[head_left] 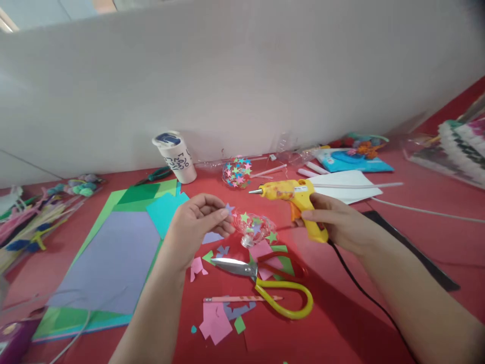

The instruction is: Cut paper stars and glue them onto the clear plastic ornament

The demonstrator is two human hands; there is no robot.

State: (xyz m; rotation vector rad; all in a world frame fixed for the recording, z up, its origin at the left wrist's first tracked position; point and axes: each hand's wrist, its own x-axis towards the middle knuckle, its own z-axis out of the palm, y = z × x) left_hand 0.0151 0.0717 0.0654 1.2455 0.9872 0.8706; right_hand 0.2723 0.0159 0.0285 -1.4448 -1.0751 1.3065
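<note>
My left hand (206,222) pinches a small purple paper star (229,208) between thumb and fingertips. Wrapped round the handle of a yellow glue gun (303,197) is my right hand (333,220); the metal nozzle points left, toward the star. Between and just below the hands lies a clear, wiry ball-like ornament (261,227) with green and purple stars on it. Nearer me are scissors (261,278) with one red and one yellow handle, lying over paper scraps. A pink pencil (242,299) lies below them, by pink and purple offcuts (215,323).
Stacked coloured sheets (109,258) lie at left, near pipe cleaners (30,222). Toward the wall stand a white tumbler (176,156) and a star-covered ball (237,173). A blue packet (354,161) and white paper (346,186) lie at right. The gun's black cord (364,288) trails toward me.
</note>
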